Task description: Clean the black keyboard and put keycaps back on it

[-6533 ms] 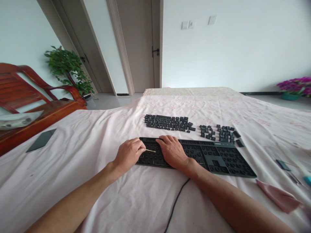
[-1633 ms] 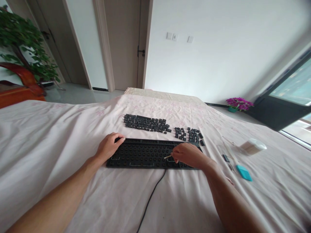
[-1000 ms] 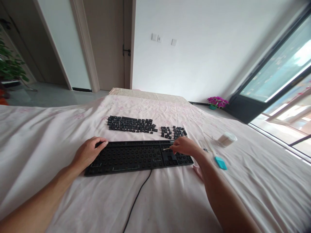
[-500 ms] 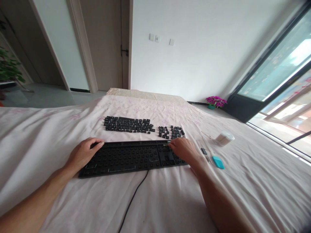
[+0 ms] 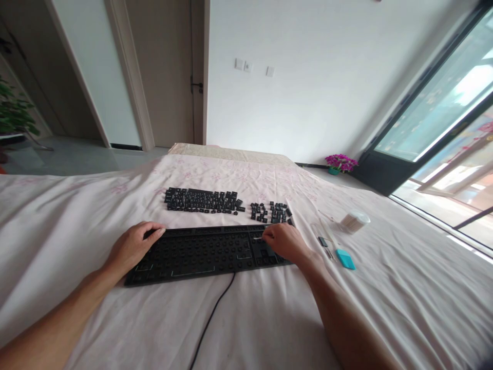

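Note:
A black keyboard [image 5: 200, 253] with its keycaps taken off lies on a pink sheet in front of me. My left hand [image 5: 133, 246] rests on its left end, fingers curled loosely over the top edge. My right hand [image 5: 283, 240] is over the keyboard's right part, pinched on a thin cotton swab [image 5: 257, 239] whose tip points left onto the bare switches. Behind the keyboard the removed keycaps [image 5: 202, 200] lie in a long block, with a smaller group of keycaps [image 5: 271, 211] to its right.
The keyboard's black cable [image 5: 210, 321] runs toward me. To the right lie a round tub of swabs [image 5: 353, 221], a turquoise block [image 5: 345, 258] and small tools [image 5: 323, 242]. A door, a plant at far left and a large window at right surround the bed.
The swab has passed from my left hand to my right. The right hand has drifted slightly left along the keyboard's right section. My view has swung to the right.

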Demonstrator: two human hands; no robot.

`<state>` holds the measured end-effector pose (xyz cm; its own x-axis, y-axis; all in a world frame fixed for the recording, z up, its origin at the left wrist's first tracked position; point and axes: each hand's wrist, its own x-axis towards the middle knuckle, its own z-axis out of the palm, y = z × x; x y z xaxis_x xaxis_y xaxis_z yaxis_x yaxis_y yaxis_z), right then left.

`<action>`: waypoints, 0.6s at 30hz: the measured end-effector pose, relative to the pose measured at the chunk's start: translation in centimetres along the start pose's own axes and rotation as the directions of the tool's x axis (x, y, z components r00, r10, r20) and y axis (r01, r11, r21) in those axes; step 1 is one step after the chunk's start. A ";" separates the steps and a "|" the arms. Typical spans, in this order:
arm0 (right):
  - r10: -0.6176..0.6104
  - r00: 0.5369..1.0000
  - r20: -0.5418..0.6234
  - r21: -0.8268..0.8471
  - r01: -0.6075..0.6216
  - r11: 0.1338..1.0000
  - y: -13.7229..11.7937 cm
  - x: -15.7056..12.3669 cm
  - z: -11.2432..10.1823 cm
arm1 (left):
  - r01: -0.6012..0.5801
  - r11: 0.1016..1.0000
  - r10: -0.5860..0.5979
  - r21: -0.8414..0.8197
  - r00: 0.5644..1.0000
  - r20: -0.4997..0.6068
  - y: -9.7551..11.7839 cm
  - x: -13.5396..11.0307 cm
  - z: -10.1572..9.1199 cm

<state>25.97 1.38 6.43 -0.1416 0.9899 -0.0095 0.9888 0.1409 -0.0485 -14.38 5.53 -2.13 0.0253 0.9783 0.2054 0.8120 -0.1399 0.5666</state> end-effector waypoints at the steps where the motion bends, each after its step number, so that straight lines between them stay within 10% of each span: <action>1: 0.008 1.000 0.016 -0.014 -0.008 1.000 0.2 -0.1 -0.3 | -0.002 1.000 0.002 -0.001 1.000 -0.002 0.0 0.0 0.0; 10: -0.086 0.953 0.291 0.267 0.005 0.964 4.4 -2.4 -2.9 | 0.008 0.999 -0.009 0.032 1.000 0.007 -0.6 0.2 0.1; 18: 0.225 0.970 0.094 0.072 -0.232 0.970 7.7 -7.4 -1.8 | -0.004 0.999 0.005 0.048 1.000 -0.008 -1.1 0.3 0.5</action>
<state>34.74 -4.84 7.96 0.0804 0.9902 -0.1144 0.9887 -0.0938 -0.1168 -15.00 6.09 -3.12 0.0240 0.9764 0.2148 0.8390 -0.1365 0.5267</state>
